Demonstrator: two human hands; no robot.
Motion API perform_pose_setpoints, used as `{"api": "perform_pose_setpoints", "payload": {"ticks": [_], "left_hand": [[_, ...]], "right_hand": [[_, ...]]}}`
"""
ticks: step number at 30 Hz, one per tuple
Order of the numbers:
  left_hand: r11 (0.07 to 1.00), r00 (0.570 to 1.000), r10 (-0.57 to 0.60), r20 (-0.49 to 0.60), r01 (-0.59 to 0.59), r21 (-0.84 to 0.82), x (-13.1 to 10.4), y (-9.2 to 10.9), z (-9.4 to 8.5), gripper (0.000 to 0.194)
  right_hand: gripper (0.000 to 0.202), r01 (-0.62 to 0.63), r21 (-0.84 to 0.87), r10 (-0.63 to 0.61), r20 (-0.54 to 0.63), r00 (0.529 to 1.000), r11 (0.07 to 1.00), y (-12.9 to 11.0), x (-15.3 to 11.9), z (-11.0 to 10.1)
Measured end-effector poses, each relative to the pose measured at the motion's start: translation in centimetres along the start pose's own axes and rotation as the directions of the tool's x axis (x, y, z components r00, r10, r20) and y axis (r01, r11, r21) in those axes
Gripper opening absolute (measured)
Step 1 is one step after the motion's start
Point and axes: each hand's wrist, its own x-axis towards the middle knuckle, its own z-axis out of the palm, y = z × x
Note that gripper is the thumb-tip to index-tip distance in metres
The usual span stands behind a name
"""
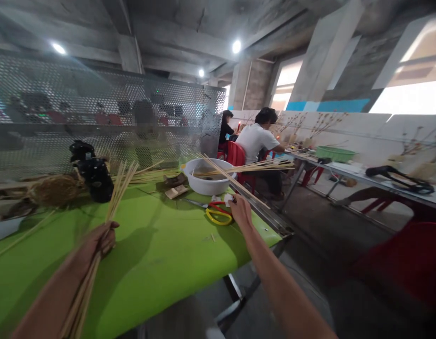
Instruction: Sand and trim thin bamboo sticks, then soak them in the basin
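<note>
My left hand (105, 238) is closed around a bundle of thin pale strips (115, 202), like split bamboo or reed. The bundle stands tilted, its upper ends fanned out and its lower ends running back along my forearm. Over at the table's right side, my right hand (241, 210) has its fingers pinched at a small white crumpled piece (228, 200), perhaps tissue. Scissors (218, 215) with red and yellow handles lie just left of those fingers. Behind them sits a white basin (210, 184), with more long strips (260, 167) resting across its rim.
On the green table (168, 240), a brown paper-like scrap (176, 191) lies left of the basin. A black object (94, 176) and a coiled brown bundle (55, 189) stand at the far left. Behind is a perforated metal screen (175, 122). Another person (256, 139) sits at a side table.
</note>
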Motion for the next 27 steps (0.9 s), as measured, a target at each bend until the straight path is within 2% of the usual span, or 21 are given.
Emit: {"api": "perform_pose_setpoints", "payload": {"ticks": [6,10,19,27], "left_hand": [[0.999,0.999,0.032,-0.019,-0.032,0.011,-1.1,0.5,0.9,0.020],[0.999,0.999,0.035,-0.021,-0.035,0.011,-1.1,0.5,0.9,0.017],[1.000,1.000,0.015,-0.003,-0.015,0.021,-1.4,0.7,0.7,0.017],[0.999,0.998,-0.041,0.052,0.042,-0.027,-1.5,1.1,0.4,0.014]], "right_hand": [[0.039,-0.126,0.083,0.134,-0.096,0.986,0.989,1.2,1.1,-0.5],[0.045,-0.153,0.091,0.163,-0.118,0.979,0.984,1.6,1.2,-0.3],[0.041,-0.095,0.081,0.107,-0.148,0.983,0.992,0.6,0.4,-0.4],[0.028,0.029,0.067,-0.025,-0.070,0.997,0.997,-0.2,0.0,-0.5]]}}
